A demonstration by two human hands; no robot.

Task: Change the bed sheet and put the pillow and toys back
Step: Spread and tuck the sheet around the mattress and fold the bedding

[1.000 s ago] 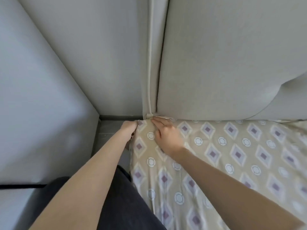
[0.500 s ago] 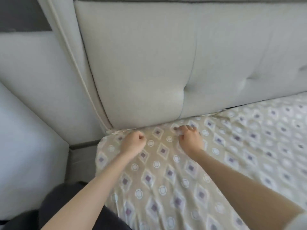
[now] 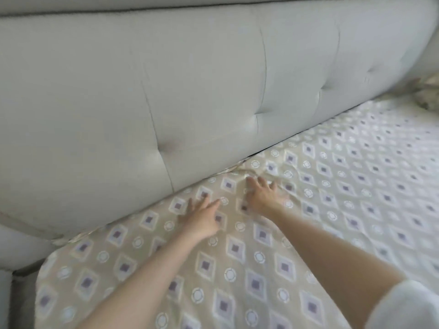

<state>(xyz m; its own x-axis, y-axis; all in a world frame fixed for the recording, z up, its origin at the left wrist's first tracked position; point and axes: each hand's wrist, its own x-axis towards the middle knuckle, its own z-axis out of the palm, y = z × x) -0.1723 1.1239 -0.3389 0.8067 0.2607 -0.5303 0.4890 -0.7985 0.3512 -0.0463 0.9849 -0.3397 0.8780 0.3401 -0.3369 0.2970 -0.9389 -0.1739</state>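
Starting nearest, what shows at the lower edge?

— A fuzzy white sleeve (image 3: pixel 403 307) at the bottom right, and two bare forearms reaching forward over the beige bed sheet printed with purple diamonds and white rings (image 3: pixel 237 269). That sheet lies spread across the mattress, rounded over its near left corner.

And the hands?

— The left hand (image 3: pixel 202 217) lies flat on the sheet, its fingers straight and fanned apart, pinching nothing. The right hand (image 3: pixel 263 195) is just beside it and a little farther on. Its fingers are spread too, and their tips press on a wrinkled patch of the sheet. Both hands are somewhat blurred.

What lies beyond them?

— The pale grey tufted upholstered headboard (image 3: pixel 166 91) meets the sheet's edge right ahead of both hands. Farther right, a thin dark gap shows between headboard and sheet.

Anything at the far end?

— A crumpled, blurred heap (image 3: pixel 425 96) in the far right corner. I cannot tell what it is.
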